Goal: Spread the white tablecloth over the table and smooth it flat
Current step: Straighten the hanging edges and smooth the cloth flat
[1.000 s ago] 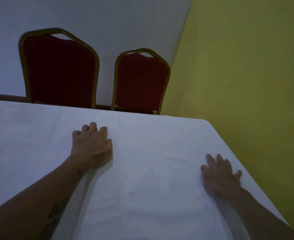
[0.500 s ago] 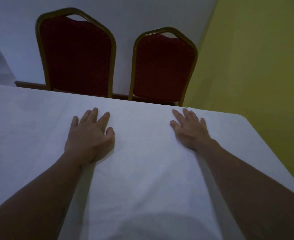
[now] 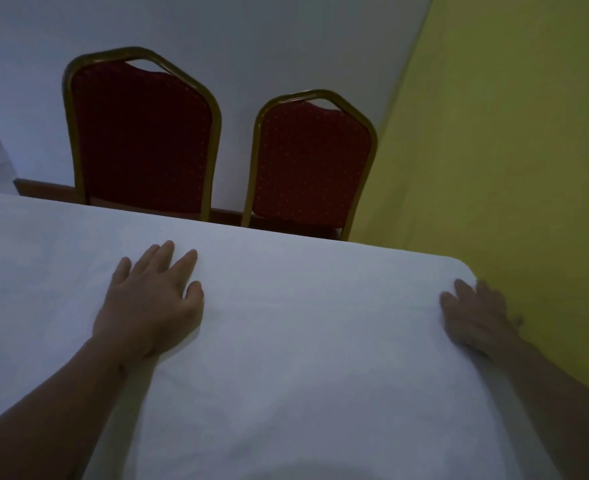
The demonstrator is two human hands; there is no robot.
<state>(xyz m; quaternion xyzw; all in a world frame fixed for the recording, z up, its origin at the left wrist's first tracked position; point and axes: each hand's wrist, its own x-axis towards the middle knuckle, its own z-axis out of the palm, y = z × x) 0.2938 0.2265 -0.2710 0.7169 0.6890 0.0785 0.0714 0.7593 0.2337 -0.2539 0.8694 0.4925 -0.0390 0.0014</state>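
Head view, dim light.

- white tablecloth [image 3: 303, 341]: covers the whole visible table top; the table itself is hidden beneath it. Far edge and far right corner of the tablecloth hang over.
- left hand [image 3: 151, 303]: palm down on the tablecloth, near its far edge. Grip apart, fingers straight and slightly spread, holding nothing.
- right hand [image 3: 476, 317]: flat at the right edge of the tablecloth, just short of its far right corner. Blurred, but the fingers look extended, grip apart, nothing pinched.
- two red chairs [image 3: 140, 140]: beyond the far edge of the tablecloth. Yellow wall [image 3: 511, 150] beyond its right edge.

Progress, judged: spreading looks done on this end. Faint ripples show between the hands and nearer the person, so smoothing is unfinished. The left part of the tablecloth runs out of frame, so its state is unknown.
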